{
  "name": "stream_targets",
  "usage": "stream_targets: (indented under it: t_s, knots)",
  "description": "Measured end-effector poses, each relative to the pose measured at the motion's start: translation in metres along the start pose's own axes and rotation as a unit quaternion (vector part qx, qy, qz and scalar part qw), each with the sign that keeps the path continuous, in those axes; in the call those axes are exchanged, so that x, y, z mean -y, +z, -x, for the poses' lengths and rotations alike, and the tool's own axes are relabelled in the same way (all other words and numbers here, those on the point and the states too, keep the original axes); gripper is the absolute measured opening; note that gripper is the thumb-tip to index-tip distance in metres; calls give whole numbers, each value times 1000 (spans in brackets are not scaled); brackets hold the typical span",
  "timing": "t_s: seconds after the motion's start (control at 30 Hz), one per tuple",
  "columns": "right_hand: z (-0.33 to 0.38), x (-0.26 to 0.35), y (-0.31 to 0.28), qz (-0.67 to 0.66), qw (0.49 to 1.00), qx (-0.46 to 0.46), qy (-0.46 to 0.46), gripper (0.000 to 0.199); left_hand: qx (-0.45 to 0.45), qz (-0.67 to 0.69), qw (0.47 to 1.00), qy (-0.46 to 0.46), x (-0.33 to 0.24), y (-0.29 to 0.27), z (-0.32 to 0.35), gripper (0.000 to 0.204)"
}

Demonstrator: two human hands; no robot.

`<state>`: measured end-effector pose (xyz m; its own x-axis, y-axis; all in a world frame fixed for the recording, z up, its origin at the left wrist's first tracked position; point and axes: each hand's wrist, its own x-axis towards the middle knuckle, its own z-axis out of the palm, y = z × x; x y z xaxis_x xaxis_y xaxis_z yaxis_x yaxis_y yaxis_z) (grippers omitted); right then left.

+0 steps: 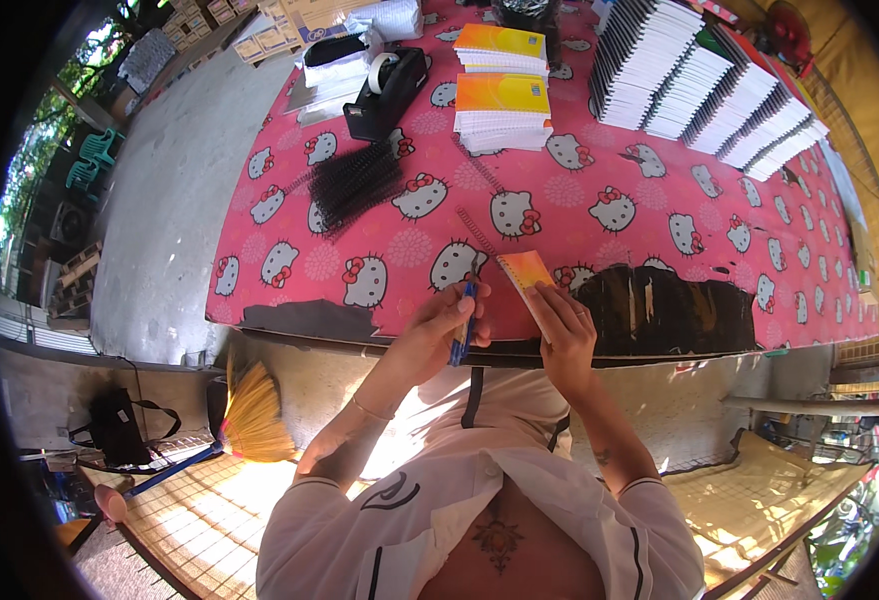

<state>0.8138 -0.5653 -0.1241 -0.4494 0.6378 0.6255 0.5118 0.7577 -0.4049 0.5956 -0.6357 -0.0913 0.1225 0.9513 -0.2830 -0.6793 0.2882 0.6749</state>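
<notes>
Blue tool and an orange notebook in your hands

Your left hand [444,325] grips a slim blue tool [462,325]; your right hand [562,325] pinches the glossy orange spiral notebook [525,270].

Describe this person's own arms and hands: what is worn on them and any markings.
Both forearms are bare below short white sleeves with dark trim. The left hand has a thin bracelet at the wrist. The right hand wears a ring on one finger, and a small dark tattoo marks the right forearm. No gloves or watch show.
</notes>
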Motion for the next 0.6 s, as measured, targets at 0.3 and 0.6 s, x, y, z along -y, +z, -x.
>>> stream_targets:
  t_s: [0.3, 0.6]
  knots:
    - [1, 2, -1, -11, 1000, 11, 4, 53, 37, -3, 999, -13, 2, -20, 5, 44]
    - [2, 1, 0, -7, 1000, 14, -4, 50, -25, -96, 986, -135, 4, -9, 3, 50]
